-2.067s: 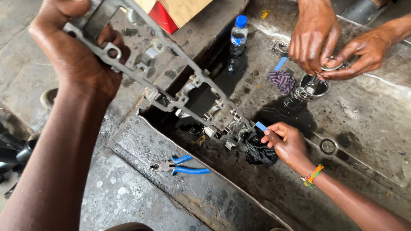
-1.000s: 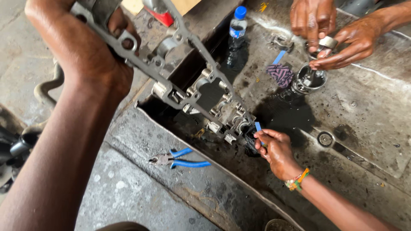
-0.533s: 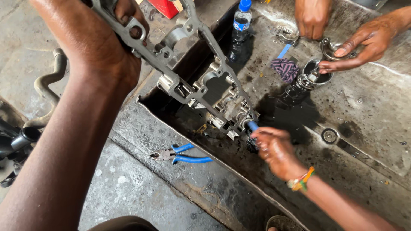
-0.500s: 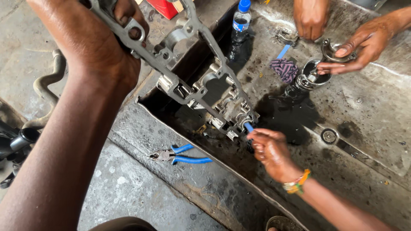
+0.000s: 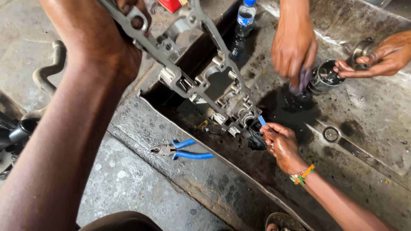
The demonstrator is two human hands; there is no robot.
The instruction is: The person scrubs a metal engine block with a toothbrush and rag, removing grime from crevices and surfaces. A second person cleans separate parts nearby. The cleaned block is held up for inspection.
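Presently, the left hand (image 5: 107, 47) is clenched on the upper end of a grey metal casting (image 5: 201, 81) running from upper left to frame centre. The right hand (image 5: 280, 143) pinches a small blue-handled tool (image 5: 261, 120) against the casting's lower end. Blue-handled pliers (image 5: 182, 149) lie on the concrete ledge (image 5: 141, 128), untouched. A co-worker's hands (image 5: 295, 47) handle a dark cylindrical part (image 5: 323, 77) at upper right.

Blue-handled pliers (image 5: 182, 150) lying on the grimy metal ledge at lower centre. Clear plastic bottle with a blue cap (image 5: 244, 19) upright at top centre. Red box corner (image 5: 170, 4) just left of it. Bent grey pipe (image 5: 48, 70) at left edge. Round drain fitting (image 5: 331, 134) at right.
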